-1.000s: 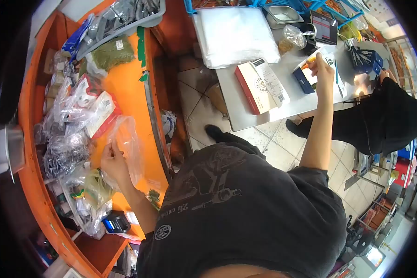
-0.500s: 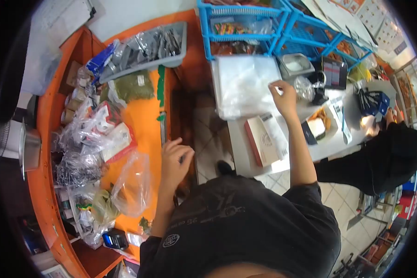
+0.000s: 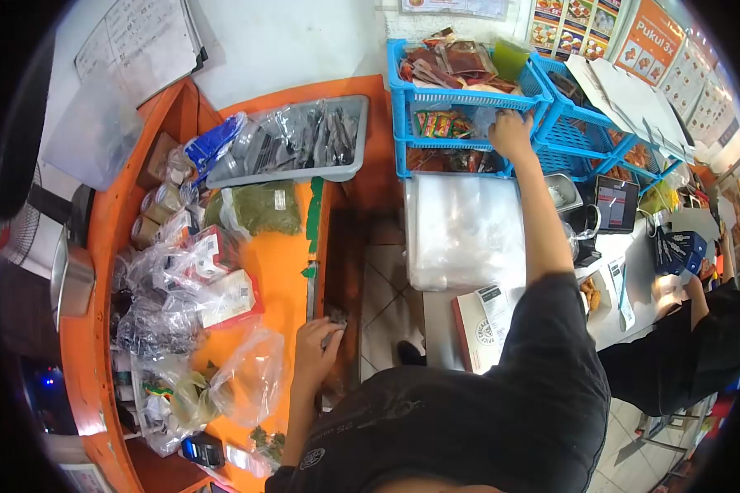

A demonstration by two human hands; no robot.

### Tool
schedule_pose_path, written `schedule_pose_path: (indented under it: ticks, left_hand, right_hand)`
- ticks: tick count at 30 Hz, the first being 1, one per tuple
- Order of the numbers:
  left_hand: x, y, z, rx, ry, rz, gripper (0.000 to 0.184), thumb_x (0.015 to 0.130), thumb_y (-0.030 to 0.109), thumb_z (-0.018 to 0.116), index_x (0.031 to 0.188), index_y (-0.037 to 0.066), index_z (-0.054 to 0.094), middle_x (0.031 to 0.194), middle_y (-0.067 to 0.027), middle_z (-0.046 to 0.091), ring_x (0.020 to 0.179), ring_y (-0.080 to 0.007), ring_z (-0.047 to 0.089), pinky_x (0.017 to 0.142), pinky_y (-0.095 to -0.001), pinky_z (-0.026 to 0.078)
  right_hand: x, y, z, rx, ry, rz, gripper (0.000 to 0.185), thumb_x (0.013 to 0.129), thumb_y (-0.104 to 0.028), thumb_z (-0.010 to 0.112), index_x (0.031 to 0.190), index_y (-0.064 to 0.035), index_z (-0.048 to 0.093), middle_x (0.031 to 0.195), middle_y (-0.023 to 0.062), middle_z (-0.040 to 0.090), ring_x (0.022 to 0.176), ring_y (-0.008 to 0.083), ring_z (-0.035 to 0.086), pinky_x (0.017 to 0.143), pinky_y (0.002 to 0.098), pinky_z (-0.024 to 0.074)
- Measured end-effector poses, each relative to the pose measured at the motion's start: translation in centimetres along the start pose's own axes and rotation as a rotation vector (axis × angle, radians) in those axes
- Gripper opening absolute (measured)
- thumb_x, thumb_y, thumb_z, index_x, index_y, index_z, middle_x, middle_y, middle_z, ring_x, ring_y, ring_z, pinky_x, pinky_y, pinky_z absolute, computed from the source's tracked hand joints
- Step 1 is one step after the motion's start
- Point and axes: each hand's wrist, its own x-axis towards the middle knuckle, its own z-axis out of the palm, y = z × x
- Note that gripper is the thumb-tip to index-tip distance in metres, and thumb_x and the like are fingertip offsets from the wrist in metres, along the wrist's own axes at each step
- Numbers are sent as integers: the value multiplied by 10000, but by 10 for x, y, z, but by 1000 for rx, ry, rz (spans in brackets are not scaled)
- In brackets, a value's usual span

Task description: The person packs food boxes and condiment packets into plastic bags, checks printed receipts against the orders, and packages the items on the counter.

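Observation:
My right hand (image 3: pixel 511 134) reaches into the middle level of the blue basket rack (image 3: pixel 469 102), beside some colourful packets (image 3: pixel 442 125). Its fingertips are hard to make out against the basket. Below that arm lies a stack of clear plastic bags (image 3: pixel 464 230). My left hand (image 3: pixel 319 343) hovers at the edge of the orange counter (image 3: pixel 259 246), fingers curled, and what they may hold is too small to name. Left of it, a clear plastic bag (image 3: pixel 251 374) rests on the counter. A box with a receipt (image 3: pixel 478 329) lies partly behind my right sleeve.
A grey tray (image 3: pixel 355 156) of wrapped items stands at the counter's back, near a green bag (image 3: pixel 263 205). A tablet (image 3: pixel 615 204) and an open food box (image 3: pixel 596 296) are on the metal table (image 3: pixel 440 329). A co-worker in black (image 3: pixel 674 349) stands at the right.
My right hand has moved from above the table up to the blue rack. My left hand left the clear bag and came to the counter's edge. The view has tilted upward.

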Motion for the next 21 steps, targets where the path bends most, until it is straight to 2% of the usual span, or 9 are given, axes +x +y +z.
schedule_pose_path:
  ticks: [2, 5, 8, 10, 12, 14, 16, 20, 21]
  left_hand:
    - [11, 16, 3, -156, 43, -66, 190, 764, 123, 647, 927, 27, 640, 920, -137, 633, 966, -337, 559, 882, -410, 397]
    - [33, 65, 6, -105, 289, 133, 282, 759, 70, 635, 1031, 3, 605, 970, -155, 623, 965, -340, 568, 871, -415, 420]
    - [22, 68, 12, -211, 68, 183, 286, 762, 57, 626, 1037, -15, 595, 986, -158, 625, 903, -317, 602, 798, -381, 469]
    - [8, 47, 15, -241, 79, 202, 226, 761, 26, 613, 981, -21, 614, 965, -155, 628, 840, -291, 619, 747, -348, 483]
    - [-11, 25, -5, -111, 431, 164, 181, 781, 3, 592, 960, -18, 609, 925, -137, 626, 794, -244, 621, 707, -319, 482]
    - [-32, -9, -43, -231, 825, 5, 164, 809, 7, 574, 972, -11, 567, 879, -92, 601, 772, -173, 588, 680, -281, 466]
    - [-53, -37, -87, -392, 1111, -47, 147, 805, -8, 557, 949, 1, 532, 839, -38, 556, 754, -102, 529, 661, -232, 431]
    - [-108, -76, -139, -351, 1204, -31, 118, 791, 6, 540, 908, -4, 535, 815, -51, 550, 724, -126, 522, 647, -250, 423]
    - [-120, -93, -135, -110, 1065, -101, 117, 774, 24, 549, 887, -5, 543, 819, -81, 559, 725, -176, 535, 657, -282, 432]
  right_hand:
    - [-69, -34, -12, 112, 431, -131, 395, 784, -172, 529, 1124, 29, 528, 1263, 149, 462, 1155, 283, 446, 956, 597, 248]
    - [-203, -102, -68, 508, -223, -382, 633, 814, -241, 543, 1358, -21, 306, 1408, 219, 304, 1324, 335, 269, 1009, 610, 169]
    - [-289, -146, -105, 1015, -563, -884, 438, 807, -150, 557, 1208, 15, 493, 1267, 233, 455, 1215, 367, 405, 1019, 458, 288]
    - [-302, -141, -114, 1249, -640, -678, 360, 803, -137, 585, 1131, 8, 553, 1201, 211, 510, 1154, 335, 463, 971, 393, 361]
    - [-316, -108, -98, 1154, -446, -43, 389, 825, -150, 610, 1190, -37, 534, 1174, 129, 558, 1094, 248, 521, 944, 354, 393]
    - [-326, -69, -61, 529, -263, -41, 748, 765, -476, 654, 1268, 30, 429, 1216, 278, 493, 1163, 368, 465, 982, 411, 359]
    - [-351, -48, -20, 41, -581, 165, 1269, 583, -692, 670, 1408, 48, 52, 1411, 346, 153, 1321, 443, 185, 1084, 461, 183]
    - [-383, -53, 17, 179, -512, 308, 1305, 533, -596, 747, 1408, 40, 17, 1319, 370, 289, 1248, 456, 309, 1040, 461, 271]
    - [-384, -60, 11, 181, -500, 340, 1290, 538, -574, 752, 1409, 37, 22, 1307, 365, 309, 1242, 458, 312, 1037, 466, 273]
